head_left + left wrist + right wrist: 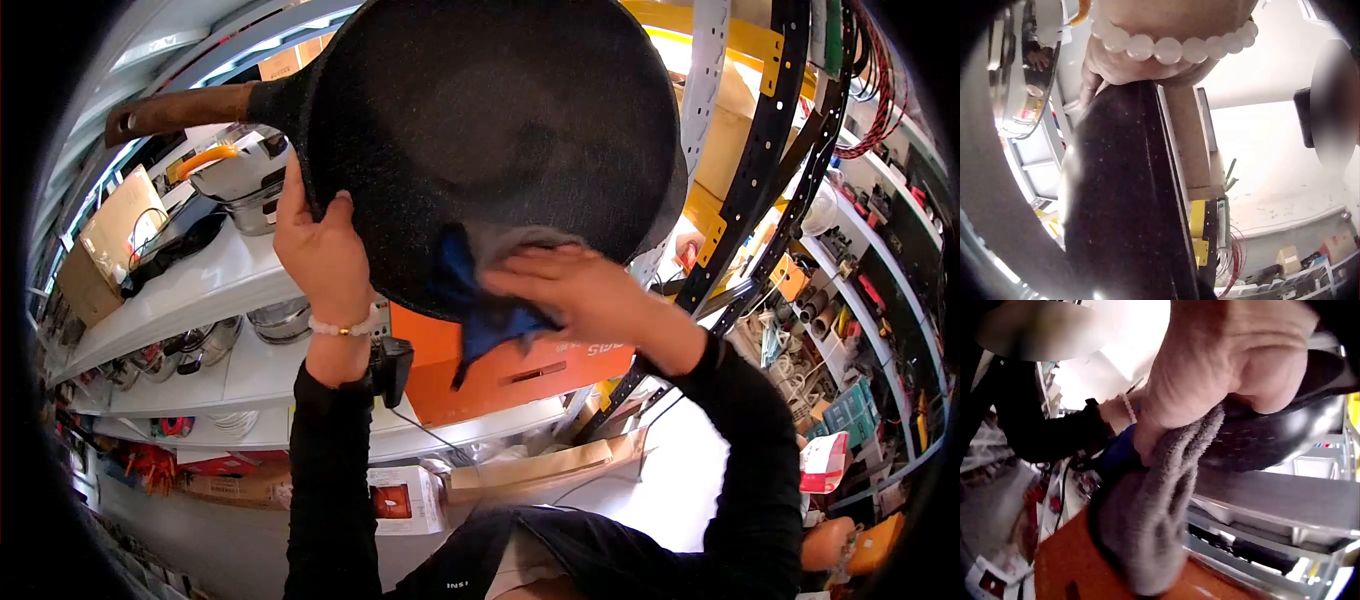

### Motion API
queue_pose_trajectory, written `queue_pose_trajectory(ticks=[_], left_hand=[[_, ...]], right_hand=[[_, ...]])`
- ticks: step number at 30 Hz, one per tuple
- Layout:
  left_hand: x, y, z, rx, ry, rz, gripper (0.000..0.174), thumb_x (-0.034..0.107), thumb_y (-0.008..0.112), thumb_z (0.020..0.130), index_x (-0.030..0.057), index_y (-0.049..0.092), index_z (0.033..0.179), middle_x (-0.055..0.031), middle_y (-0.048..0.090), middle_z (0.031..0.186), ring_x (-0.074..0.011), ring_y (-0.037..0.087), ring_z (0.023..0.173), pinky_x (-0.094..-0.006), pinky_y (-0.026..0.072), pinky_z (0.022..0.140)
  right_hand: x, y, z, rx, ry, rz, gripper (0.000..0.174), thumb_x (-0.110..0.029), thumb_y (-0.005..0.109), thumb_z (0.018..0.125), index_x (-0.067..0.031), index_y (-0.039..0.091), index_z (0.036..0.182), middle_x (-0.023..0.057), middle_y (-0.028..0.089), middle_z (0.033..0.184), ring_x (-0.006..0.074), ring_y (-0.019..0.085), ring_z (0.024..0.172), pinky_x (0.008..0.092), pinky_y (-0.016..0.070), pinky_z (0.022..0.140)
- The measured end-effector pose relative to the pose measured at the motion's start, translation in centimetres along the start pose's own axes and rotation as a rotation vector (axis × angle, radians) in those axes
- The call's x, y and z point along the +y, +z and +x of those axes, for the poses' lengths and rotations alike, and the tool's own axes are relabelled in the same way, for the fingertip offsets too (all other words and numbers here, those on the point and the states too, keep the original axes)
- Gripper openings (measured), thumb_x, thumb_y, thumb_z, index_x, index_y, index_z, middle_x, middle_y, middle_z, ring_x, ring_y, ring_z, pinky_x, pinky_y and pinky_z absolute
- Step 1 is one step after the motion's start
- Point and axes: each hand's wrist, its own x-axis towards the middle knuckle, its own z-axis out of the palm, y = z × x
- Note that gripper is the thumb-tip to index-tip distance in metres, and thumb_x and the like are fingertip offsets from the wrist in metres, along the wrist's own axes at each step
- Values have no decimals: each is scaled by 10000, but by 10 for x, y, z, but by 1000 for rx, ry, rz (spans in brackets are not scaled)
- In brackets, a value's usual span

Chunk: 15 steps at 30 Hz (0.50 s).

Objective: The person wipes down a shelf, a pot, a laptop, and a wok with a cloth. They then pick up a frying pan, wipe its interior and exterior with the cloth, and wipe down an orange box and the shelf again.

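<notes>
White shelves (170, 305) stand behind your hands. Your right hand's (560, 285) fingers lie straight and close together, slightly blurred, pressing the cloth (505, 325) against the pan (500, 120). Beneath them the cloth bunches in fuzzy grey folds; its blue part trails past the fingertips. Wiping seems to be the step: press evenly, overlap your strokes out to the rim, and tuck that loose tail under your fingers. Your left hand (330, 260) grips the rim, thumb on the near face; I cannot tell how the fingers behind lie. Brace there against each push. Between your hands and above them spreads the pan's broad, round, black, finely grained face. Its smooth brown handle (180, 110) juts up-left of the left fingers. Farther off are a flat-sided orange box (460, 375), below the right fingers, and shiny pots (230, 182), left of the left hand.
</notes>
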Motion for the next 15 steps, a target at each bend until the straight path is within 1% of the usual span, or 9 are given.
queue_pose_trajectory(ticks=[2, 3, 4, 5, 6, 8, 11, 14, 15], left_hand=[[2, -5, 8, -48, 17, 46, 535, -128, 510, 801, -39, 495, 1329, -134, 587, 1252, -181, 571, 1104, -270, 411, 972], [5, -6, 12, -72, 27, 69, 540, -126, 510, 801, -35, 492, 1333, -133, 588, 1252, -179, 569, 1107, -269, 408, 975], [10, -4, 15, -77, 31, 93, 545, -123, 511, 801, -33, 490, 1337, -132, 588, 1252, -179, 569, 1108, -268, 406, 976], [18, -1, 17, -83, 36, 116, 550, -120, 513, 800, -30, 488, 1341, -132, 589, 1251, -179, 570, 1109, -267, 403, 977], [22, 2, 17, -90, 36, 139, 554, -117, 514, 799, -27, 485, 1345, -132, 589, 1251, -179, 570, 1110, -265, 401, 978], [22, 2, 24, -87, 7, 92, 566, -117, 512, 791, -25, 484, 1348, -130, 591, 1247, -181, 576, 1100, -261, 406, 968], [14, -1, 37, -74, -68, 67, 587, -125, 502, 772, -21, 486, 1349, -127, 593, 1245, -185, 586, 1083, -264, 415, 959], [0, -6, 47, -71, -129, 28, 610, -139, 480, 752, -15, 488, 1350, -125, 594, 1243, -190, 593, 1070, -274, 428, 950], [-4, -6, 49, -73, -145, 6, 618, -144, 472, 746, -13, 489, 1350, -125, 595, 1242, -191, 595, 1067, -278, 433, 946]], right_hand=[[23, -18, -17, -83, -33, -134, 792, -345, 729, 694, -295, 413, 1419, 70, 507, 1365, 279, 477, 1269, 462, 352, 1050], [36, -34, -22, -161, -65, -247, 786, -263, 734, 678, -317, 436, 1404, 49, 527, 1347, 256, 480, 1267, 471, 329, 1067], [49, -45, -29, -181, -89, -399, 814, -214, 752, 654, -335, 441, 1396, 35, 531, 1343, 243, 478, 1270, 473, 316, 1079], [57, -58, -34, -227, -32, -431, 808, -222, 756, 659, -349, 441, 1392, 25, 487, 1394, 235, 438, 1307, 484, 273, 1107], [63, -70, -39, -191, -23, -470, 810, -216, 760, 657, -351, 443, 1390, 24, 469, 1412, 231, 418, 1323, 492, 250, 1117], [71, -88, -48, -119, -2, -548, 813, -205, 767, 654, -356, 446, 1385, 21, 432, 1446, 223, 378, 1356, 508, 205, 1137], [75, -92, -58, -8, 96, -589, 821, -191, 778, 652, -323, 445, 1390, 24, 394, 1476, 248, 312, 1397, 537, 147, 1149], [82, -64, -69, 163, 177, -511, 835, -149, 780, 645, -256, 440, 1399, 52, 385, 1479, 300, 280, 1409, 554, 139, 1148], [83, -42, -71, 294, 170, -456, 791, -119, 752, 677, -193, 438, 1399, 80, 378, 1481, 337, 263, 1412, 561, 135, 1143]])
